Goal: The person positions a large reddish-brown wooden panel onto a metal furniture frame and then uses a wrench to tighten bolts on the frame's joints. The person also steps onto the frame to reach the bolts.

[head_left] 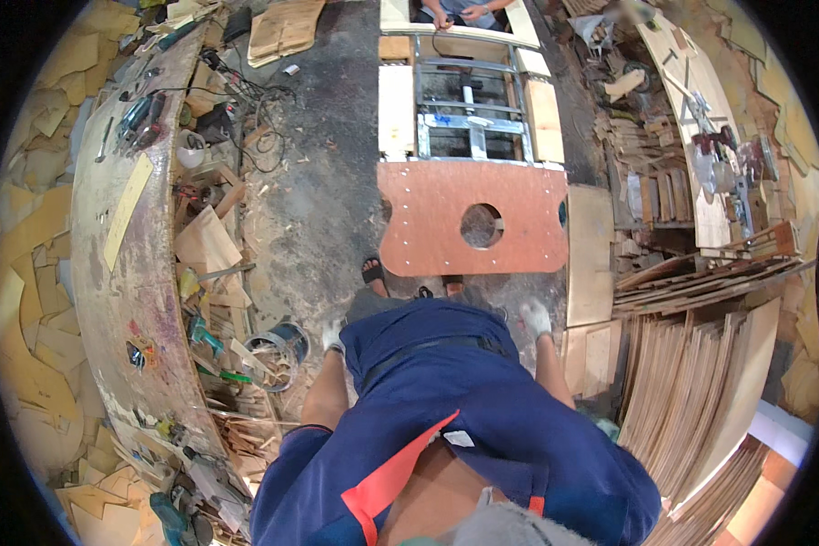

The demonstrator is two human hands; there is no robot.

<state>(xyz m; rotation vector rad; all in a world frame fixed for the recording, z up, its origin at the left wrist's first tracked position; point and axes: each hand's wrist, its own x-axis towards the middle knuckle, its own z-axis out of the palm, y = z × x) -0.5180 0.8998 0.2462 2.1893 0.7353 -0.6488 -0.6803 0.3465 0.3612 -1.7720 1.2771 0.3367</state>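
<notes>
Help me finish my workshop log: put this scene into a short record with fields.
Left hand: white-gloved, beside the body, near a bucket of wood scraps
Right hand: white-gloved, beside the body, near a pale panel
Held: nothing visible
Ahead: reddish-brown board with a round hole, then a metal frame
Far end: another person's hands
Right side: stacked boards

Left hand (333,335) and right hand (536,319) (both pale-gloved) flank the blue shirt (428,373), forearms (328,391) lowered beside it.
</notes>
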